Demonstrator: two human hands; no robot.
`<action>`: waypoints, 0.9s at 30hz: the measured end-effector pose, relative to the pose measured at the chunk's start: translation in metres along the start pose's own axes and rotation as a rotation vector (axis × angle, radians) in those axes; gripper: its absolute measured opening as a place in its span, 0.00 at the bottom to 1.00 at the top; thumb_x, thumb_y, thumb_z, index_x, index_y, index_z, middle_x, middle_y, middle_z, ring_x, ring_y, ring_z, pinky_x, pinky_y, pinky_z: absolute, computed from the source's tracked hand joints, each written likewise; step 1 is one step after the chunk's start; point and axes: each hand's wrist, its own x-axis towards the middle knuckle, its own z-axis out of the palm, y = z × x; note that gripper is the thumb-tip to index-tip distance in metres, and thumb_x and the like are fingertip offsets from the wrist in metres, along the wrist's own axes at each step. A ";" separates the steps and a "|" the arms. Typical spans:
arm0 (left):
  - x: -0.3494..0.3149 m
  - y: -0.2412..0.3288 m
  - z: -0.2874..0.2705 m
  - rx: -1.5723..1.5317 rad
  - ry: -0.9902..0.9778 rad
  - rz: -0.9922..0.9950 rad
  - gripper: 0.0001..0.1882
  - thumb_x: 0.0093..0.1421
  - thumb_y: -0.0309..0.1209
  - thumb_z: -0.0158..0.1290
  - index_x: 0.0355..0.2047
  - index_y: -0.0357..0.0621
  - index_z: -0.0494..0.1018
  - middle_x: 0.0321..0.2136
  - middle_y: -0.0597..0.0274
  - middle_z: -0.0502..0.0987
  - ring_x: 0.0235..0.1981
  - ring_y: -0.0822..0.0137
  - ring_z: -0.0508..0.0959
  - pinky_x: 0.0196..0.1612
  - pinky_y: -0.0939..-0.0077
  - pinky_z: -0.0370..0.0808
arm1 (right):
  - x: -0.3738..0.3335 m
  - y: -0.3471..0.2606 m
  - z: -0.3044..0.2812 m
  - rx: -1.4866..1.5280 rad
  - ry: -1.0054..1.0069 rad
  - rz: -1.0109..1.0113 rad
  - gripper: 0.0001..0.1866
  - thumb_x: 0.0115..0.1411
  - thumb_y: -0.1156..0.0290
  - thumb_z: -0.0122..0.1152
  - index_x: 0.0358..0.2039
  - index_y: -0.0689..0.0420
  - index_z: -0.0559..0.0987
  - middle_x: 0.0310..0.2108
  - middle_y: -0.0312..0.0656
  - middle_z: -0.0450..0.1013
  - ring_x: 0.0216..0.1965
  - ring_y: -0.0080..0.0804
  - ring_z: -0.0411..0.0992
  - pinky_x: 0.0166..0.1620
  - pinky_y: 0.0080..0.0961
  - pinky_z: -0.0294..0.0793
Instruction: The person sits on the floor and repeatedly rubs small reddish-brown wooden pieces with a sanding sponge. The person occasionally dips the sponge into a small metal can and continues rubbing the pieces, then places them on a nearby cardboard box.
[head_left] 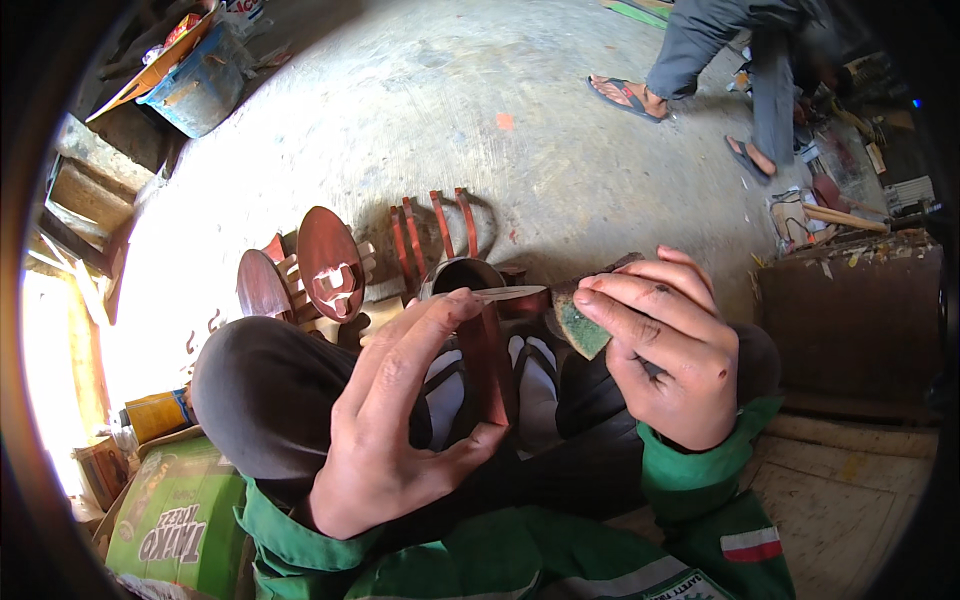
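Gripping a bar (488, 372) with the left hand (395, 425), a pad (583, 331) with the right hand (672, 350) — apparently rubbing partway, not finishing yet.

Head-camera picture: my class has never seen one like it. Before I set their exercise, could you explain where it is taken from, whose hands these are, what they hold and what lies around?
There is no machine here, only a person using two bare hands. The single picture comes from a camera worn on that person's head, looking down; its wide lens bends straight edges and leaves a dark border. Left in the picture is the person's own left. The left hand holds a reddish-brown piece between thumb and fingers. The right hand pinches a small green-faced pad; whether pad and piece touch is hard to tell. On the pale floor ahead are a dark-red oval piece and some curved red strips. The sandalled foot at upper right is somebody else's.
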 end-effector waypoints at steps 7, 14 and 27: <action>-0.003 -0.002 -0.002 -0.056 -0.023 -0.032 0.48 0.40 0.18 0.70 0.63 0.27 0.63 0.58 0.45 0.71 0.59 0.56 0.75 0.61 0.65 0.74 | 0.006 -0.001 0.001 0.259 0.133 -0.024 0.27 0.45 0.88 0.60 0.47 0.59 0.85 0.43 0.43 0.81 0.43 0.41 0.77 0.51 0.35 0.76; -0.009 -0.009 0.000 -0.233 0.016 -0.056 0.54 0.39 0.20 0.72 0.67 0.25 0.56 0.61 0.43 0.67 0.63 0.54 0.72 0.66 0.59 0.69 | 0.002 0.002 0.002 0.326 0.101 0.004 0.29 0.45 0.89 0.60 0.51 0.62 0.83 0.45 0.46 0.80 0.44 0.42 0.78 0.51 0.35 0.77; 0.004 0.010 -0.006 -0.769 0.114 -0.397 0.63 0.39 0.41 0.78 0.69 0.28 0.54 0.64 0.42 0.66 0.67 0.44 0.67 0.67 0.51 0.67 | -0.017 -0.001 0.011 0.645 0.124 0.259 0.26 0.49 0.84 0.59 0.52 0.68 0.82 0.46 0.54 0.80 0.47 0.40 0.80 0.52 0.30 0.76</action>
